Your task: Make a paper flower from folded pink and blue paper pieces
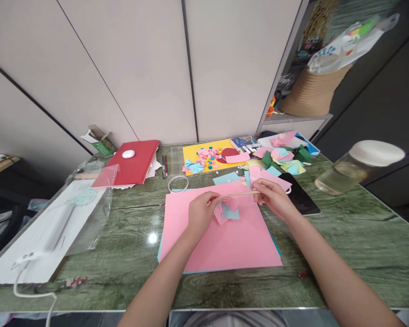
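Stretched level between both hands is a thin pale strip (240, 194); whether it is paper or wood I cannot tell. My left hand (202, 210) pinches its left end between thumb and fingers, and my right hand (272, 196) grips the right end. Just below the strip, a folded pink paper piece (221, 219) and a light blue one (231, 211) lie on a large pink sheet (221, 250). The left fingers partly cover the folded pink piece. Beside the right fingertips is a small pink paper piece (255, 173).
Behind the hands, a yellow sheet (187, 154) bears small colourful bits. Folded paper shapes (282, 154) pile up at back right, near a black phone-like slab (301, 197) and a lidded bottle (347, 175). A red folder (132, 163), tape roll (177, 183) and white power strip (56, 229) lie leftward.
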`<state>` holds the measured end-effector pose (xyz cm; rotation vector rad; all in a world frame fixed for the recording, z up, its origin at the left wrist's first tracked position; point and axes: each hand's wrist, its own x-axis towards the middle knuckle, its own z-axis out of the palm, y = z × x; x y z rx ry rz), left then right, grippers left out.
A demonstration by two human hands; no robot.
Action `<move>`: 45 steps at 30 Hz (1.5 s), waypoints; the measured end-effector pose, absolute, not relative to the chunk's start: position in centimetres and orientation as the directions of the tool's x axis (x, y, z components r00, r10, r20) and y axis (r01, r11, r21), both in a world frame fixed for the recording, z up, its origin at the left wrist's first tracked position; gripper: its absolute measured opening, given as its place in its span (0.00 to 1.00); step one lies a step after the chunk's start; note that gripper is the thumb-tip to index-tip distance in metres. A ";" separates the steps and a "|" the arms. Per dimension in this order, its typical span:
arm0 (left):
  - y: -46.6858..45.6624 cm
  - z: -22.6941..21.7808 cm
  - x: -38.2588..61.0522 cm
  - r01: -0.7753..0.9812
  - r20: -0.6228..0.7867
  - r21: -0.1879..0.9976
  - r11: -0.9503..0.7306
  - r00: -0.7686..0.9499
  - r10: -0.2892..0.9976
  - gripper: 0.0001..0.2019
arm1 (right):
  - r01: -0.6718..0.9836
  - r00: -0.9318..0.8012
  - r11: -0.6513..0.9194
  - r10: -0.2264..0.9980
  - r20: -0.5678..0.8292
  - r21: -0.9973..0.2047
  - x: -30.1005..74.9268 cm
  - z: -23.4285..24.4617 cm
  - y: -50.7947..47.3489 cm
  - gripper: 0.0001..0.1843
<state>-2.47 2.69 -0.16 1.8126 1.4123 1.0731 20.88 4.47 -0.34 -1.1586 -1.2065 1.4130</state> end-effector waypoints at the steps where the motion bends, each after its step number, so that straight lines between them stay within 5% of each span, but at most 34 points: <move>1: 2.7 -0.2 -2.5 0.502 0.246 0.822 -0.267 0.110 0.963 0.06 | -0.061 -0.140 -0.101 0.986 -0.091 -0.993 20.9 -0.3 4.5 0.13; 21: 2.9 -0.4 -2.8 0.685 0.313 0.631 -0.364 0.204 0.928 0.08 | 0.076 -0.110 -0.020 0.993 -0.028 -0.997 21.0 -0.2 4.4 0.12; 35: 2.8 0.8 -2.8 0.464 0.118 0.865 -0.193 0.186 0.975 0.05 | 0.073 -0.139 0.041 0.990 0.030 -0.996 21.4 0.0 4.3 0.10; 45: 2.7 1.1 -2.6 0.418 0.079 0.899 -0.131 0.140 0.987 0.04 | -0.068 -0.101 0.095 0.990 0.102 -0.993 20.8 0.4 4.2 0.11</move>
